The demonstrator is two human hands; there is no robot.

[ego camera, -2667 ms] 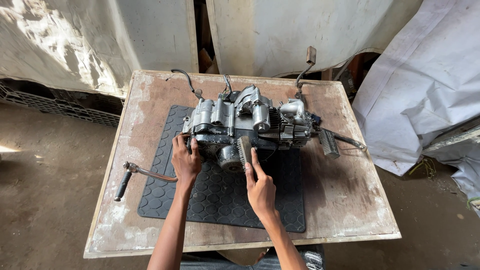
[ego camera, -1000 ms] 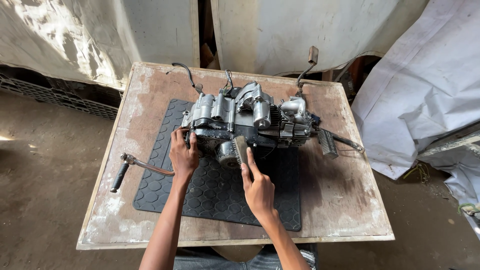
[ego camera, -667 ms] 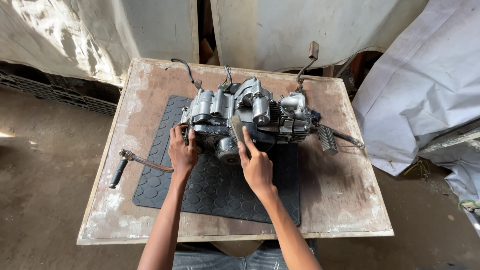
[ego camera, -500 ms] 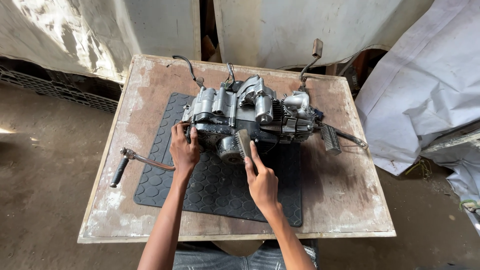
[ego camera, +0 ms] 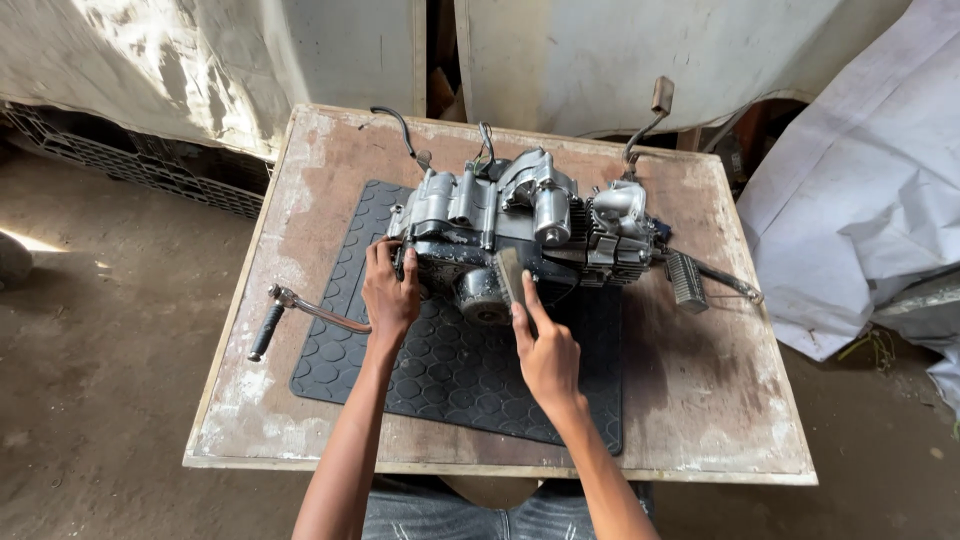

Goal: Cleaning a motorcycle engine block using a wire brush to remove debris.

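A grey metal motorcycle engine [ego camera: 520, 225] rests on a black dimpled rubber mat [ego camera: 450, 365] on a worn wooden table [ego camera: 700, 400]. My left hand [ego camera: 390, 290] grips the engine's near left corner. My right hand [ego camera: 545, 350] holds a small flat brush-like tool [ego camera: 508, 277] against the engine's near side, beside a round cover. A kick-start lever [ego camera: 300, 315] with a black grip sticks out to the left, past my left wrist.
A ribbed foot peg and rod [ego camera: 700, 280] jut from the engine's right side. Cables and a bent lever [ego camera: 650, 115] rise at the back. White sheeting [ego camera: 860, 200] hangs at the right. Dirt floor [ego camera: 100, 380] surrounds the table.
My right hand has slid back and forth with the tool along the engine's near side, ending slightly lower. My left hand has stayed on the engine's left corner.
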